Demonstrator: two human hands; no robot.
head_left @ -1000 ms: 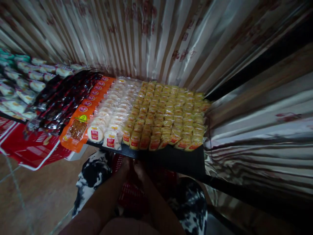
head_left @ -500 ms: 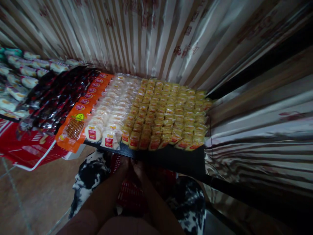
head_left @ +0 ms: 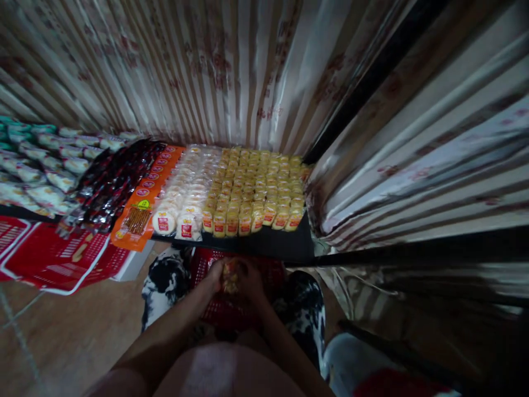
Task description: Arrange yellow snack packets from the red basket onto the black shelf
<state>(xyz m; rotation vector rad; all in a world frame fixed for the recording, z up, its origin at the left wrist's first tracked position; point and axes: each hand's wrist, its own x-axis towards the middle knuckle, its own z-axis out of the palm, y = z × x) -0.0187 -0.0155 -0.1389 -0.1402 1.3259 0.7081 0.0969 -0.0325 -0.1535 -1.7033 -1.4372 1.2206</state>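
Note:
Above a red basket [head_left: 231, 317] between my knees, my left hand [head_left: 215, 277] and my right hand [head_left: 251, 282] are close together. Between them is a small, yellowish snack packet [head_left: 230, 278], gripped from both sides; its exact contents are too dark to make out. Just beyond, on a black shelf [head_left: 285, 242], stand rows of yellow-wrapped snack cakes [head_left: 256, 190]. Left of these lie two rows of white round crackers [head_left: 185, 190] in clear wrappers, then an orange snack bag [head_left: 136, 223] with brown sticks pictured on it.
Dark red packets [head_left: 115, 184] and white-and-green packets [head_left: 45, 160] fill the shelf's left side. Red baskets with white handles [head_left: 61, 259] stand below on the tiled floor. Striped curtains [head_left: 215, 71] hang behind and to the right.
My hands have risen from under the shelf edge, and a yellowish packet now shows between them. The front yellow cakes at the right stand straighter. The camera view has shifted.

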